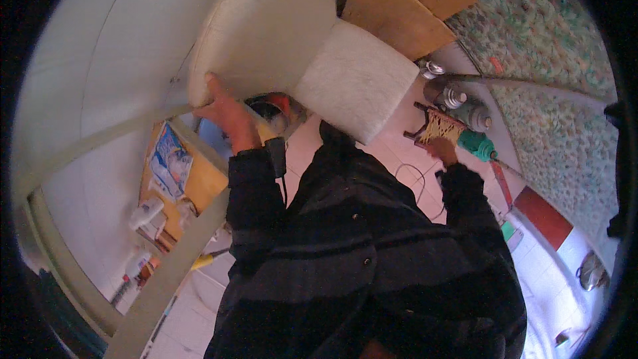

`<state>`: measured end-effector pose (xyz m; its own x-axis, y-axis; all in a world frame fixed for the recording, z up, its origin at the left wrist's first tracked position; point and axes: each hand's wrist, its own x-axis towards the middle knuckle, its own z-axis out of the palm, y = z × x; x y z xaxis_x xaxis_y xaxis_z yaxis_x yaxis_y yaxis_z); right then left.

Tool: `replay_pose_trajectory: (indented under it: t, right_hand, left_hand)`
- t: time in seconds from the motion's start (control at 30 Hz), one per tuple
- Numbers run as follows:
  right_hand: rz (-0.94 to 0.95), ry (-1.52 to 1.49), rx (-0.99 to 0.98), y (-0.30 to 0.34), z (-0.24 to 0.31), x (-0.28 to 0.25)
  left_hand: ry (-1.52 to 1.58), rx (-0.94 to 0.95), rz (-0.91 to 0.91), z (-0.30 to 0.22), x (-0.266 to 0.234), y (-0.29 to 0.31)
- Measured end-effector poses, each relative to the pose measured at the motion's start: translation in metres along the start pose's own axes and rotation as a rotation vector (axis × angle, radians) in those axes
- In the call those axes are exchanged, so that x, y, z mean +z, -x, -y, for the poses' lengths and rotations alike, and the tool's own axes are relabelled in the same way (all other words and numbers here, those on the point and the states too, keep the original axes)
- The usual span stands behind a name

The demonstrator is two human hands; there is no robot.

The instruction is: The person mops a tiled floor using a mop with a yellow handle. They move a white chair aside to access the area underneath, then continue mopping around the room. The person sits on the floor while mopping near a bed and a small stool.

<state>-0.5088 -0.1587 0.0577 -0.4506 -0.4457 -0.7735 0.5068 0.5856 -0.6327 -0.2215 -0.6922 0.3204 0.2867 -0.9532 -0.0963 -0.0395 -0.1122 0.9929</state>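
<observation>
On the left, my left hand (229, 118) grips the lower corner of a large cream padded panel (266, 33), which looks like a chair's backrest. Its thumb presses along the panel's edge; the other fingers are partly hidden. Against that panel sits a square cream cushion (359, 76) with a textured cover. Down on the right, my right hand (442, 151) hangs beside a small dark-framed stool with a yellowish woven top (438, 125). Its fingers are small and blurred, and whether they touch the stool I cannot tell.
Flattened cardboard (399, 10) leans behind the cushion. Silver-topped flasks (454, 98) and a green object (476, 145) stand along the right, by a green patterned surface (545, 113). A yellow-orange shelf (189, 186) with packets is at left. A thin cable (423, 183) crosses the pink floor tiles.
</observation>
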Motion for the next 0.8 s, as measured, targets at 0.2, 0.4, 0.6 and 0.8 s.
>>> replay_pose_trajectory:
  t: [0.2, 0.4, 0.6, 0.8]
  right_hand:
    - [0.191, 0.729, -0.448, 0.109, -0.206, -0.017]
    - [0.193, 0.491, -0.317, 0.1, -0.178, 0.023]
    - [0.039, 0.385, -0.229, 0.063, -0.037, 0.072]
    - [0.054, 0.094, -0.014, 0.048, -0.019, 0.041]
  left_hand:
    - [0.038, -0.039, -0.009, -0.002, 0.005, 0.001]
    - [0.042, -0.011, 0.007, 0.008, -0.007, -0.009]
    - [0.022, 0.014, -0.016, 0.02, -0.005, -0.014]
    - [-0.088, 0.023, 0.272, 0.033, -0.029, -0.055]
